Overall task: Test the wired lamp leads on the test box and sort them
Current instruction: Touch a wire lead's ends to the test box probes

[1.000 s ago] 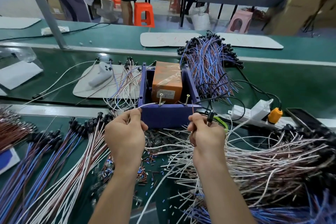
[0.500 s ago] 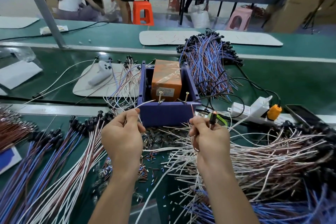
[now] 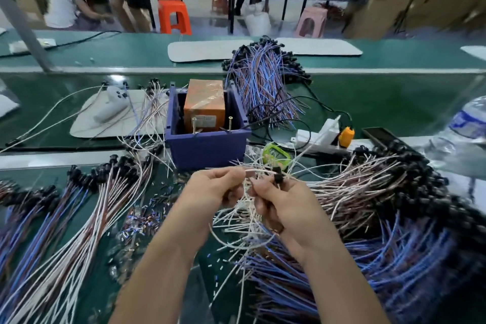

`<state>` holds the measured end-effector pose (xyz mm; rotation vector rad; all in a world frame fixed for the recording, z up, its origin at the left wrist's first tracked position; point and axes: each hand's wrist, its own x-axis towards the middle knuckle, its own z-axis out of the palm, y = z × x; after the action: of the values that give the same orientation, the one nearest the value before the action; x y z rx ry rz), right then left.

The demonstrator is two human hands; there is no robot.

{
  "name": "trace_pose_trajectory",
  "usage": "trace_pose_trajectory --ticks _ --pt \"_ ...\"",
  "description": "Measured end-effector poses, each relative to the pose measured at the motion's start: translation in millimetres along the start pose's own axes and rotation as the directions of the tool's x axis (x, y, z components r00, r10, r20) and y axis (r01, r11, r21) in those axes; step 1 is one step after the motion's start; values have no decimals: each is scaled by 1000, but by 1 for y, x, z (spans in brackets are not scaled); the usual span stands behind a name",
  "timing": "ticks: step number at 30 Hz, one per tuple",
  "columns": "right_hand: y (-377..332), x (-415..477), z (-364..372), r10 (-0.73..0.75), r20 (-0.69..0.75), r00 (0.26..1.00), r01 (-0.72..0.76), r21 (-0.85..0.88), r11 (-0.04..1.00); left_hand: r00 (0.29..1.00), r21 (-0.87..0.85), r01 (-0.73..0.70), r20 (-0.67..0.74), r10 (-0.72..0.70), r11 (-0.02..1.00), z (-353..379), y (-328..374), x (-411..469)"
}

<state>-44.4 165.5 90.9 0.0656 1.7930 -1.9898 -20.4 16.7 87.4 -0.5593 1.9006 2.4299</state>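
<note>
**One lead stretched just short of the test box**

Our left hand (image 3: pixel 210 192) pinched the end of a thin white-wired lamp lead (image 3: pixel 260 171) and our right hand (image 3: pixel 284 202) gripped its black lamp head (image 3: pixel 277 178). That drew it taut, clear of the tangled heap of leads (image 3: pixel 368 187) on the right. It hung just near of the purple plastic test box (image 3: pixel 207 147). We judged the two brass posts (image 3: pixel 194 123) were its target. Straight rows of leads (image 3: pixel 79 205) on the green desk (image 3: pixel 394 102) at left looked sorted.
</note>
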Motion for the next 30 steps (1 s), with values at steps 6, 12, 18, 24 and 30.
trace_pose_trajectory --ticks 6,12,18,24,30 --pt "-8 -15 -30 -37 -208 977 74 170 983 994 -126 -34 -108 20 992 34 -9 3" --pt "-30 -19 -107 -399 -510 762 180 -424 887 981 -57 -38 -192 26 998 53 -21 10" --pt "-71 0 -168 -499 -486 718 -42 -745 665 963 397 11 -252 97 918 61 -43 19" --pt "-82 20 -189 -332 -489 807 -285 -814 506 898 752 68 -332 288 656 48 -46 16" --pt "-71 6 -175 -640 -443 628 -319 -897 307 872 785 -19 -290 395 619 40 -43 5"
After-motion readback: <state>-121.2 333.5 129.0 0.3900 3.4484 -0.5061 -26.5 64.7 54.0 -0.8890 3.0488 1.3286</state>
